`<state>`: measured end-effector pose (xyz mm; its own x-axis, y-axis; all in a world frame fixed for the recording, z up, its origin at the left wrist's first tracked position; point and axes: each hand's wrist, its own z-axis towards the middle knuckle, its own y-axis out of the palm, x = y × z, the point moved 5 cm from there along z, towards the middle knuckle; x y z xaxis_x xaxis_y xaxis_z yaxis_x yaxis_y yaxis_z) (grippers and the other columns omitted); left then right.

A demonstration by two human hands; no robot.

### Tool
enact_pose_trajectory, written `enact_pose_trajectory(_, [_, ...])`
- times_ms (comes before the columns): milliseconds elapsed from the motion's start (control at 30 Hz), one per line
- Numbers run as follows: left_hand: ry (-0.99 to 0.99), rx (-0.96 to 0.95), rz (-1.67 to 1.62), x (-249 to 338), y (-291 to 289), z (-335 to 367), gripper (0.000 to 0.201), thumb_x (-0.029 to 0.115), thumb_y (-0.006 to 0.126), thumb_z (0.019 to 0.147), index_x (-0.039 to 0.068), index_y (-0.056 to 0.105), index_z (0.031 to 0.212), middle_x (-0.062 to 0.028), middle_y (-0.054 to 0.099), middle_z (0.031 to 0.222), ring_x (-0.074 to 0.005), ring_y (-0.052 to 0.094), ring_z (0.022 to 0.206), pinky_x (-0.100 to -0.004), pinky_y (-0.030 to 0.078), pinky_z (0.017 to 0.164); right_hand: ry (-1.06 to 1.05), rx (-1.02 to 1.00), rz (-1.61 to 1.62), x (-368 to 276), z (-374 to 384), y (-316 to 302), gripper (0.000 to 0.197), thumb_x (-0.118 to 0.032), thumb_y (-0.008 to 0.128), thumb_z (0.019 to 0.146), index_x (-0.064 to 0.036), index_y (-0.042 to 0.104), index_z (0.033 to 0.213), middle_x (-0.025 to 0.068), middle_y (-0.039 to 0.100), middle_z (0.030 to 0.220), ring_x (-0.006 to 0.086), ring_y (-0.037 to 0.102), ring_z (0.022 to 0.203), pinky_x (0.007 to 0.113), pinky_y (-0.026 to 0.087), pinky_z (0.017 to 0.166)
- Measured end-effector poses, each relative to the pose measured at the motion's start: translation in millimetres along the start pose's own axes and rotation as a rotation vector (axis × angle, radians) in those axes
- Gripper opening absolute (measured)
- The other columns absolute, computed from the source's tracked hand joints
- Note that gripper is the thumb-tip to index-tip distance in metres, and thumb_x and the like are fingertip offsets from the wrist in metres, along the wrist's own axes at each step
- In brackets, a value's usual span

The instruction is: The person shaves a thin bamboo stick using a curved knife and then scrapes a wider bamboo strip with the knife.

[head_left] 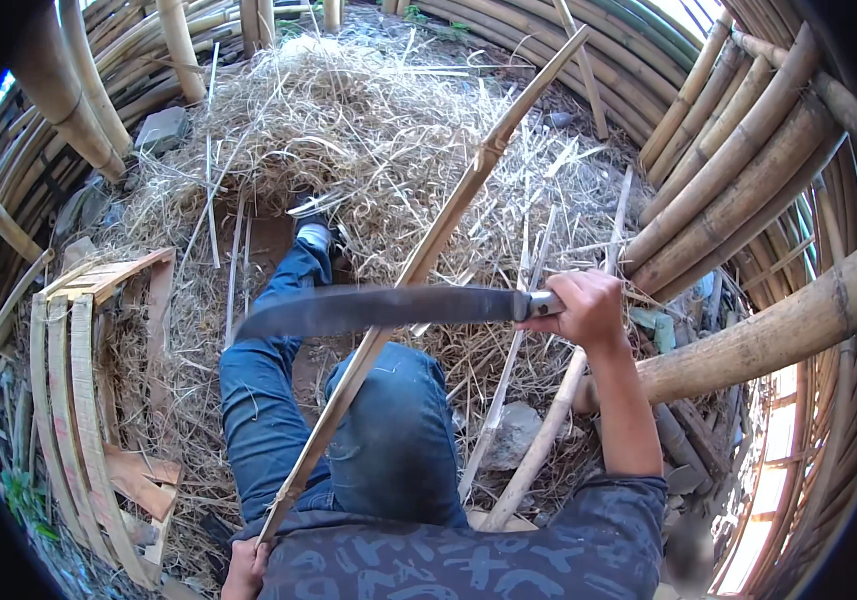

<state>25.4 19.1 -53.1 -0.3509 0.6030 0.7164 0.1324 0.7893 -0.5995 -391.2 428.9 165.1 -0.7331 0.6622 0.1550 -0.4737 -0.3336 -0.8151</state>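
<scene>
A machete (379,309) with a long dark blade lies level across the view, its tip to the left. My right hand (587,305) is closed round its handle, whose end has a pale metal look. Running slantwise from lower left to upper right is a split bamboo strip (449,215) with visible nodes. My left hand (246,568) grips the strip's lower end close to my body. The blade crosses in front of the strip near its middle; whether the two touch, I cannot tell. My legs in blue jeans (394,430) are bent beneath the strip.
A heap of pale shavings (339,100) covers the ground ahead. To the left stands a wooden slat crate (84,400). Thick bamboo poles (749,190) lean at the right, and one bamboo pole (739,340) juts inward. A stone (514,435) and thin bamboo sticks lie right of my knee.
</scene>
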Motion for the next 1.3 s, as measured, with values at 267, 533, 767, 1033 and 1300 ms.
enact_pose_trajectory(267, [-0.011, 0.014, -0.213, -35.2, 20.8, 2.3, 0.030, 0.023, 0.051, 0.089, -0.001, 0.057, 0.071, -0.0170, 0.049, 0.056, -0.0315, 0.051, 0.048, -0.0382, 0.039, 0.049, 0.522, -0.116, 0.071, 65.1, -22.6, 7.4, 0.060, -0.064, 0.067, 0.074, -0.0062, 0.056, 0.061, 0.0066, 0.053, 0.050, 0.0233, 0.052, 0.043, 0.032, 0.044, 0.046])
enact_pose_trajectory(533, [0.164, 0.114, -0.179, 13.2, -0.2, 0.4, 0.016, 0.013, 0.057, 0.082, -0.002, 0.059, 0.074, -0.0170, 0.049, 0.056, -0.0308, 0.052, 0.047, -0.0361, 0.041, 0.049, 0.415, 0.028, -0.183, 100.1, -7.3, 6.2, 0.059, -0.064, 0.065, 0.076, -0.0088, 0.055, 0.058, 0.0028, 0.055, 0.048, 0.0157, 0.053, 0.040, 0.031, 0.041, 0.040])
enact_pose_trajectory(767, [-0.023, -0.050, -0.132, 3.3, 2.5, -4.4, 0.017, 0.012, 0.057, 0.083, -0.002, 0.058, 0.074, -0.0183, 0.049, 0.056, -0.0340, 0.055, 0.051, -0.0374, 0.041, 0.050, -0.034, -0.062, -0.058, 25.2, 22.6, 13.5, 0.050, -0.058, 0.077, 0.066, -0.0099, 0.063, 0.064, 0.0049, 0.057, 0.052, 0.0200, 0.058, 0.045, 0.033, 0.044, 0.044])
enact_pose_trajectory(1033, [0.056, -0.011, -0.179, -2.4, 5.1, 13.7, 0.014, 0.011, 0.054, 0.086, 0.002, 0.063, 0.082, -0.0111, 0.051, 0.056, -0.0172, 0.050, 0.048, -0.0335, 0.043, 0.050, 0.331, -0.117, -0.211, 73.2, 28.9, -2.3, 0.065, -0.070, 0.063, 0.072, -0.0073, 0.054, 0.058, 0.0092, 0.052, 0.048, 0.0291, 0.055, 0.045, 0.037, 0.042, 0.044])
enact_pose_trajectory(1300, [0.046, -0.021, -0.228, 18.7, -9.5, 20.1, 0.016, 0.011, 0.054, 0.085, -0.001, 0.061, 0.079, -0.0230, 0.054, 0.062, -0.0404, 0.058, 0.059, -0.0401, 0.045, 0.054, 0.392, -0.131, -0.343, 116.0, 28.5, -10.5, 0.064, -0.068, 0.062, 0.074, -0.0086, 0.050, 0.054, 0.0077, 0.051, 0.047, 0.0220, 0.054, 0.042, 0.036, 0.042, 0.042])
